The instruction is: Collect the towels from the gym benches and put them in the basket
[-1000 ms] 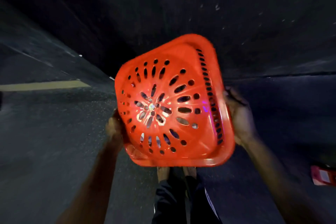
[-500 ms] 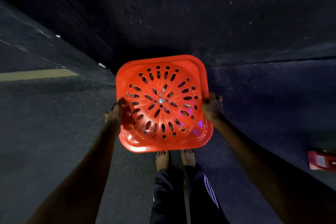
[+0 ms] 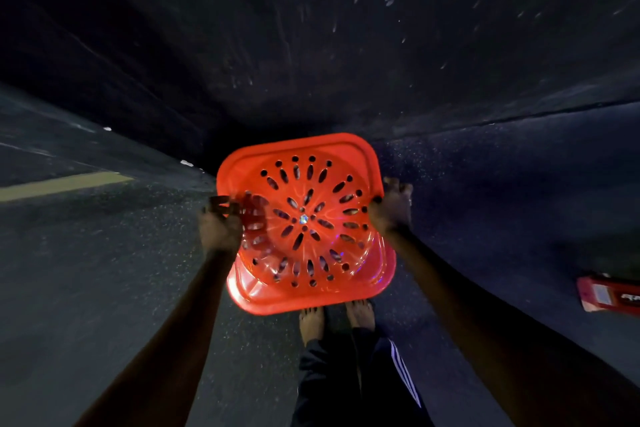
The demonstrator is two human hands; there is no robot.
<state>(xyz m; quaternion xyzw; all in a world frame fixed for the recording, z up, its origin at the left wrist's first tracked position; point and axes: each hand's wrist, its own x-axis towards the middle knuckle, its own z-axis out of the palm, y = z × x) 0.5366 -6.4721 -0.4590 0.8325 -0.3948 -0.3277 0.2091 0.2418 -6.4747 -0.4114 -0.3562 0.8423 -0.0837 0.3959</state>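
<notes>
The left hand [image 3: 220, 229] grips the left edge of the basket [image 3: 311, 147], its fingers [image 3: 239, 206] curled over the rim and showing dark against the plastic. The right hand [image 3: 393, 208] grips the opposite, right edge, with the thumb [image 3: 376, 200] laid on the side that faces the camera and the other fingers wrapped behind the rim. Both forearms reach forward from the lower corners of the view to meet it.

The basket is orange-red plastic, roughly square with rounded corners. It is held off the floor [image 3: 104, 270] between the two hands and tilted, so that its base faces the camera. The base is pierced with oval and round holes set in rings round a small bright centre. Nothing lies in it that can be seen. Its near edge hangs just above and in front of the person's bare feet [image 3: 311, 322], which stand side by side on the floor. Dark trousers [image 3: 346, 374] with white stripes down the right leg [image 3: 401, 371] cover the legs below.

The floor is dark and speckled. A yellow stripe [image 3: 62, 184] runs across it at the left edge of the view. A red box [image 3: 609, 293] with a pale label lies on the floor at the right edge, well apart from the basket. Beyond the basket the surface is black and blurred, with a few pale flecks.
</notes>
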